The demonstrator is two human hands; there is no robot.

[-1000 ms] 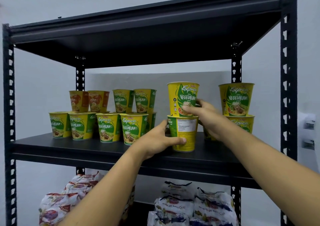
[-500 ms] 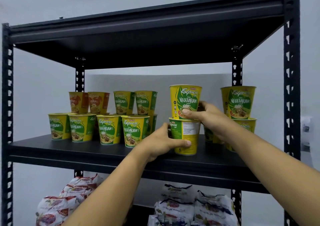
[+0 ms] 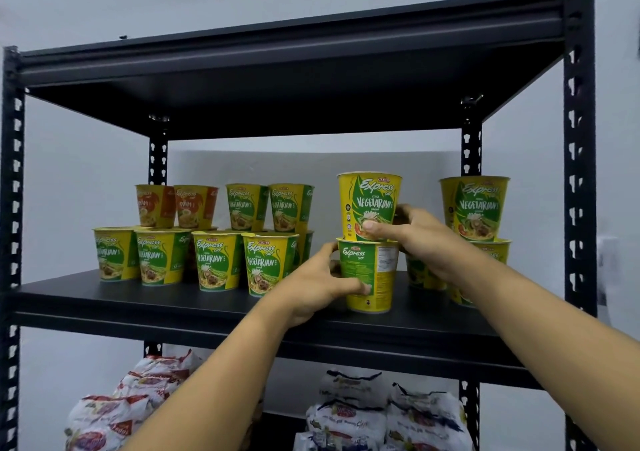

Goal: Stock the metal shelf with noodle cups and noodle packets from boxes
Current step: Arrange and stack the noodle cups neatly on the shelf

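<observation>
Two yellow-green noodle cups stand stacked near the front middle of the black metal shelf [image 3: 138,300]. My left hand [image 3: 318,284] grips the lower cup [image 3: 372,270] from its left side, thumb across the front. My right hand [image 3: 412,234] holds the upper cup [image 3: 369,201] near its base, thumb on the front. Several more cups stand in two tiers at the left [image 3: 214,263], and another stack stands at the right [image 3: 474,208], partly hidden by my right arm.
Noodle packets fill the shelf below, red-white ones at the left [image 3: 114,416] and blue-white ones at the right [image 3: 381,419]. The shelf board above [image 3: 277,80] hangs low over the cups. Black uprights [image 3: 578,173] frame both sides. A pale wall lies behind.
The view has dipped slightly, so the shelf sits a little lower in the frame. Both hands stay on the stacked cups, and the lower cup's label has turned a little.
</observation>
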